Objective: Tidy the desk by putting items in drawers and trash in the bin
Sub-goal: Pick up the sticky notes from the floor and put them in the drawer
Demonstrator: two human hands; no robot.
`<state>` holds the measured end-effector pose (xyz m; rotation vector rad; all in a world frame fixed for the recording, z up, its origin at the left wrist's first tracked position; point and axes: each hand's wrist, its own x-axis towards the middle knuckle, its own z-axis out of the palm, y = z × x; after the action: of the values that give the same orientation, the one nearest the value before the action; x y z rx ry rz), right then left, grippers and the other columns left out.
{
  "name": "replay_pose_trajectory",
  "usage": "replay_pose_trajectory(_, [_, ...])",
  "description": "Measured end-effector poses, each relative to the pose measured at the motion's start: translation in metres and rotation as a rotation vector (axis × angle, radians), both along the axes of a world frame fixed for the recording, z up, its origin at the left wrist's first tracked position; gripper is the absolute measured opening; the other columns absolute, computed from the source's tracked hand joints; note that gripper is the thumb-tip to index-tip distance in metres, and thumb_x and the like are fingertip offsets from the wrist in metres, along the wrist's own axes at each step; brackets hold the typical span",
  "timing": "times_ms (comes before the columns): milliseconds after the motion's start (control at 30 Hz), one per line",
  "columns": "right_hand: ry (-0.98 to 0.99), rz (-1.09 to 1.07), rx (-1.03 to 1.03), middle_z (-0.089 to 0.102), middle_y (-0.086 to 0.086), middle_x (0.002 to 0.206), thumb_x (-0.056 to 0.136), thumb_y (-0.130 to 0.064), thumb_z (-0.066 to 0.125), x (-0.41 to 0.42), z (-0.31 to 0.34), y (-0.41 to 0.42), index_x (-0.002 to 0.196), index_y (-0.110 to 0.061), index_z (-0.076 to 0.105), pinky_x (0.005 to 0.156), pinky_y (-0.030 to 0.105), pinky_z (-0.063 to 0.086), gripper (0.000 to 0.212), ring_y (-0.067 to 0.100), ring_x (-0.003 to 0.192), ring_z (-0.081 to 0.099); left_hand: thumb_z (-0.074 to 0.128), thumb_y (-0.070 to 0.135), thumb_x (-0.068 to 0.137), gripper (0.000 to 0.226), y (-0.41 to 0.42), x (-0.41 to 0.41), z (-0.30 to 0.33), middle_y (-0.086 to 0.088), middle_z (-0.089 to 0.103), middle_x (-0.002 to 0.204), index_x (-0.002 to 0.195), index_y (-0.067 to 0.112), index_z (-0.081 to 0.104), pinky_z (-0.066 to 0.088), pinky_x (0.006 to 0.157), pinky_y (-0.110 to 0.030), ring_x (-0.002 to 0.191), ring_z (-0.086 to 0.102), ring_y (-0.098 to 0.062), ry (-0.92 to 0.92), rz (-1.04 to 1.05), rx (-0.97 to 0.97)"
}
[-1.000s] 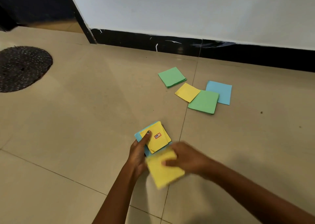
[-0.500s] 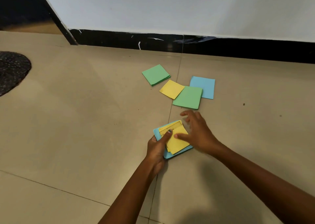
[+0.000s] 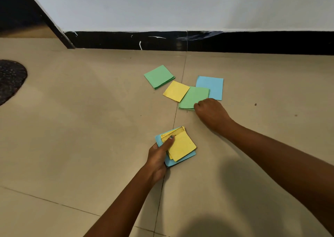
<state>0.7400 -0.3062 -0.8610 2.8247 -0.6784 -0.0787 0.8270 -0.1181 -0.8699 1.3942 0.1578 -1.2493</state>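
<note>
Now the left hand point(image 3: 159, 155) grips the gathered stack point(image 3: 180, 146), thumb clamped on top to keep it square, while the right hand point(image 3: 210, 111), fingers curled, pinches the green pad point(image 3: 191, 97) on the floor point(image 3: 90, 128) at 1 o'clock.

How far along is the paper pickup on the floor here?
Partway. The left hand holds a gathered stack of yellow and blue sheets. The right hand is at the near edge of the nearer green pad; its grip is hidden. Also left on the floor: the far green pad, a yellow sheet and a blue sheet. No drawer or bin shows.
</note>
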Motion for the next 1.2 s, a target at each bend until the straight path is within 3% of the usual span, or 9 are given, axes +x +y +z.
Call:
replay_pose_trajectory(100, [-0.239,0.017,0.060,0.055,0.009,0.046,0.041,0.005,0.082,-0.009,0.004,0.009,0.054,-0.006,0.060,0.039,0.019,0.031,0.028,0.025,0.037,0.051,0.064,0.020,0.087,0.015,-0.001,0.001,-0.002,-0.011,0.068,0.105,0.102,0.016,0.062,0.056,0.078,-0.038,0.089,0.066,-0.024,0.017,0.038,-0.004])
replay_pose_trajectory(233, [-0.611,0.033,0.126,0.067,0.005,0.070,0.080,-0.010,0.054,-0.028,0.002,0.046,0.088,-0.009,0.072,0.049,0.027,0.045,0.020,0.022,0.057,0.060,0.062,0.020,0.089,0.009,-0.005,-0.001,-0.001,-0.008,0.069,0.098,0.097,0.018,0.063,0.056,0.073,-0.036,0.084,0.066,-0.022,0.030,0.102,-0.030])
replay_pose_trajectory(400, [-0.756,0.146,0.200,0.072,0.009,0.089,0.092,-0.013,0.050,-0.051,0.001,0.096,0.100,-0.005,0.072,0.070,0.032,0.057,0.025,0.021,0.080,0.068,0.059,0.027,0.091,0.013,-0.005,-0.003,-0.004,-0.007,0.070,0.090,0.099,0.018,0.064,0.058,0.059,-0.029,0.073,0.067,-0.019,0.017,0.127,-0.001])
replay_pose_trajectory(567, [-0.630,0.237,0.252,0.073,0.010,0.094,0.089,-0.016,0.051,-0.051,-0.017,0.107,0.098,-0.006,0.073,0.074,0.031,0.058,0.026,0.022,0.086,0.070,0.049,0.045,0.093,0.039,-0.002,-0.001,0.004,-0.012,0.074,0.088,0.101,0.011,0.067,0.056,0.052,-0.031,0.069,0.072,-0.022,0.180,0.115,-0.120])
replay_pose_trajectory(767, [-0.547,0.237,0.395,0.071,0.005,0.090,0.083,-0.019,0.047,-0.043,-0.011,0.092,0.091,-0.010,0.072,0.068,0.030,0.054,0.028,0.022,0.082,0.066,0.064,0.011,0.087,0.018,-0.001,-0.003,0.001,-0.013,0.071,0.099,0.105,0.010,0.065,0.060,0.061,-0.033,0.077,0.069,-0.024,0.047,0.103,-0.048])
replay_pose_trajectory(900, [-0.601,0.030,0.234,0.068,0.010,0.089,0.081,-0.011,0.048,-0.023,-0.008,0.037,0.089,-0.007,0.068,0.066,0.034,0.050,0.022,0.031,0.080,0.063,0.063,0.010,0.086,0.017,0.001,-0.003,0.000,-0.011,0.071,0.097,0.104,0.011,0.065,0.059,0.059,-0.034,0.083,0.068,-0.025,0.068,0.101,-0.066])
replay_pose_trajectory(1033, [-0.279,-0.121,-0.060,0.064,0.025,0.108,0.078,0.005,0.047,-0.007,-0.019,-0.027,0.103,0.004,0.064,0.087,0.052,0.048,0.030,0.042,0.102,0.062,0.063,0.010,0.087,0.016,0.002,-0.002,0.000,-0.011,0.072,0.098,0.103,0.012,0.065,0.059,0.059,-0.034,0.084,0.069,-0.025,0.071,0.082,-0.070])
replay_pose_trajectory(1133, [0.018,-0.161,0.004,0.046,0.030,0.132,0.089,0.002,0.037,-0.003,-0.020,-0.042,0.131,0.008,0.043,0.105,0.053,0.031,0.042,0.043,0.122,0.045,0.064,0.010,0.086,0.016,0.001,-0.002,-0.001,-0.011,0.072,0.100,0.102,0.012,0.065,0.060,0.065,-0.036,0.086,0.068,-0.025,0.057,0.073,-0.064])
replay_pose_trajectory(1200, [0.106,-0.153,0.058,0.049,0.027,0.125,0.091,0.004,0.030,0.002,-0.013,-0.041,0.129,0.008,0.040,0.091,0.044,0.038,0.039,0.040,0.112,0.049,0.064,0.010,0.086,0.016,0.001,-0.002,0.000,-0.011,0.072,0.100,0.102,0.012,0.065,0.060,0.069,-0.038,0.087,0.068,-0.026,0.057,0.072,-0.063])
